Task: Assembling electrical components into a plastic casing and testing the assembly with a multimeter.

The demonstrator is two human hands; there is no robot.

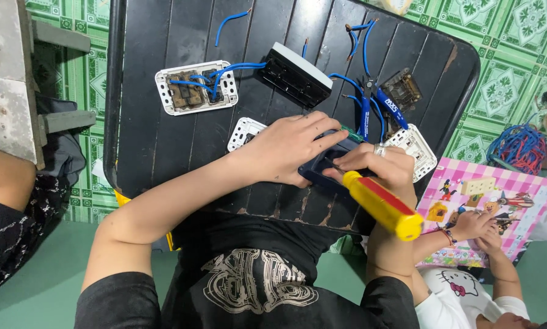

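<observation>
Black wooden table [163, 140] carries the work. At its 6 o'clock edge the left hand [291, 149] presses flat on a dark switch box [322, 166], and the right hand [386, 167] is closed around a yellow and red screwdriver [380, 204], its tip at the box. This box seems only in progress; a white wired switch plate [194, 88] waits at 10 o'clock, blue-handled pliers [377, 106] at 2 o'clock.
</observation>
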